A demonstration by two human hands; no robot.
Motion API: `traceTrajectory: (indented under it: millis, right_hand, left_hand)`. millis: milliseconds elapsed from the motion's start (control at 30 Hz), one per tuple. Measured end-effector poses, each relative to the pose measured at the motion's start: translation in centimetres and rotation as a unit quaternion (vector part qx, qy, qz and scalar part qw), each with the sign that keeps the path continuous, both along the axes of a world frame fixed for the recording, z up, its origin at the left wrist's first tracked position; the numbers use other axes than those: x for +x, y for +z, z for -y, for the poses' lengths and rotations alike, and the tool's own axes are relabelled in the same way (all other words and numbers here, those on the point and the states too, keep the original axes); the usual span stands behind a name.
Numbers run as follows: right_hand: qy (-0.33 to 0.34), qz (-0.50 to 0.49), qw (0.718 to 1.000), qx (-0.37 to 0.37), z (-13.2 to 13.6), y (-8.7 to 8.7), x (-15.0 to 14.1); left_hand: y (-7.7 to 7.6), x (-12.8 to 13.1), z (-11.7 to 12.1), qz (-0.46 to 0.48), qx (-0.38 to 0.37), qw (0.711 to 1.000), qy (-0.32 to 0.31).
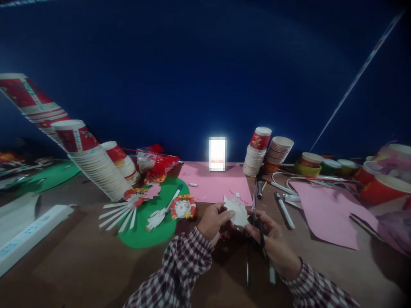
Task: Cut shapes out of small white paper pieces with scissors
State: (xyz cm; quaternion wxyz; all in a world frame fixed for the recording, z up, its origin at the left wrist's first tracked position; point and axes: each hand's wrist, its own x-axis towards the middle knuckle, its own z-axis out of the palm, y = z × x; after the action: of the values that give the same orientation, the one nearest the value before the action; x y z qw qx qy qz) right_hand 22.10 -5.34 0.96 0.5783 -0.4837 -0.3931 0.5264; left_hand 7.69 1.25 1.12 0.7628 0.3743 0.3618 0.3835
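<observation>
My left hand (214, 220) pinches a small white paper cut-out (238, 212) in front of me, above the brown table (80, 261). My right hand (269, 235) is closed around the handles of a pair of dark scissors (256, 209), whose blades point up beside the cut-out. Both of my sleeves are checked red and white.
A pink sheet (215, 184) lies behind my hands and another (327, 214) to the right. A green disc (154, 218) with paper craft pieces sits at the left. Stacks of paper cups (96, 167) lean at left and stand at the back (268, 152). Pens (284, 209), bowls (308, 164), a glowing phone (217, 154).
</observation>
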Motion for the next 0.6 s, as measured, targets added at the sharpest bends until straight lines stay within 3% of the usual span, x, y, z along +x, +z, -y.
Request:
traceTrajectory:
  millis: [233, 400, 600]
  right_hand:
    - [0.000, 0.029, 1.000, 0.006, -0.1, -0.3, 0.0]
    - [-0.005, 0.012, 1.000, 0.008, -0.2, -0.3, 0.6]
    - [-0.019, -0.013, 1.000, 0.015, -0.3, -0.1, 1.1]
  left_hand:
    - [-0.1, 0.6, 0.4, -0.008, 0.021, 1.000, -0.002]
    - [-0.1, 0.0, 0.1, -0.076, 0.066, 0.995, -0.021]
    - [0.2, -0.3, 0.4, -0.135, 0.107, 0.981, -0.089]
